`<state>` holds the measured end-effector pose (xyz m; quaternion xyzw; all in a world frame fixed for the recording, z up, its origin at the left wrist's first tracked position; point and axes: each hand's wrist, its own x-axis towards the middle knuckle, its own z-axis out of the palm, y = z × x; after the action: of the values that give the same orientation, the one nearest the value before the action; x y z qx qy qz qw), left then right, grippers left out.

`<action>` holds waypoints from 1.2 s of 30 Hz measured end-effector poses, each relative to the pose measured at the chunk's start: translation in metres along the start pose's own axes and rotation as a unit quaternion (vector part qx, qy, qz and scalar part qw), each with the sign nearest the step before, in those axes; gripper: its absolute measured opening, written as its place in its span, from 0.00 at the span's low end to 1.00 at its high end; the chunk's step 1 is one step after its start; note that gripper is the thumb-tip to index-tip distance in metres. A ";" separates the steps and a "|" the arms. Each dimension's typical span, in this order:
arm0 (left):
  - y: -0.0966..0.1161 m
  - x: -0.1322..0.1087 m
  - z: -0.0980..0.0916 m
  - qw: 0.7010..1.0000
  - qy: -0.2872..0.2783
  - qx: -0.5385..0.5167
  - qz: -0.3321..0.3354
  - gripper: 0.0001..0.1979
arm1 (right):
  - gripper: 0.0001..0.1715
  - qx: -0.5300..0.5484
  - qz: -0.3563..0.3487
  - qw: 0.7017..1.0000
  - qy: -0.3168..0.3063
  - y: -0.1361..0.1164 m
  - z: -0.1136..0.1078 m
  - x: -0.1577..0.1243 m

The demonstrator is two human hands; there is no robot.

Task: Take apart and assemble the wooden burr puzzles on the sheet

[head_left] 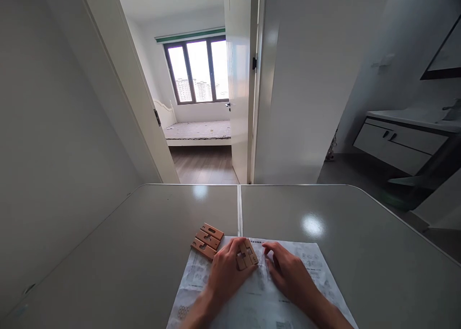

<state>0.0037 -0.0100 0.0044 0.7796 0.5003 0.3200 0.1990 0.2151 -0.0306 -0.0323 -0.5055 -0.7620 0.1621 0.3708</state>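
My left hand is closed around a small wooden puzzle block, made of notched pieces fitted side by side with dark gaps between them. Thumb and fingers grip it along its left, upper and lower edges. Just to the right, my right hand rests over the sheet with its fingers bent and apart, holding nothing. Beyond my left hand, several flat notched wooden pieces lie together, partly on the paper's corner and marked with small numbers. Beneath both hands spreads a printed instruction sheet.
The grey table has a pale seam down its middle and rounded far corners. Past it, a door stands open to a room with a bed and a window. A washbasin cabinet is at right.
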 end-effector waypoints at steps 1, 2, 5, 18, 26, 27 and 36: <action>-0.003 0.001 -0.002 1.000 0.011 0.001 -0.006 0.25 | 0.16 -0.001 0.000 1.000 -0.002 0.000 0.000 0.000; -0.006 0.003 -0.005 1.000 0.025 0.004 -0.012 0.26 | 0.16 -0.003 0.000 1.000 -0.004 -0.001 0.000 0.000; -0.011 0.006 -0.010 0.998 0.044 0.019 -0.036 0.26 | 0.16 -0.005 0.002 1.000 -0.005 -0.001 0.000 0.000; -0.010 0.003 -0.013 0.982 0.000 0.183 -0.049 0.19 | 0.15 -0.012 0.002 1.000 -0.011 -0.002 0.000 0.001; -0.009 0.003 -0.017 0.977 0.047 0.207 0.000 0.11 | 0.15 -0.021 -0.006 1.000 -0.006 -0.003 -0.001 0.001; -0.009 0.004 -0.018 0.978 0.059 0.201 0.011 0.09 | 0.14 -0.020 -0.006 1.000 -0.006 -0.003 -0.001 0.001; -0.049 0.025 -0.046 0.956 0.278 0.002 -0.098 0.19 | 0.13 -0.015 0.004 1.000 -0.014 -0.003 0.000 0.001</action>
<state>-0.0530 0.0323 0.0138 0.6076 0.6104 0.5017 0.0809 0.2133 -0.0312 -0.0302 -0.5117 -0.7676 0.1595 0.3515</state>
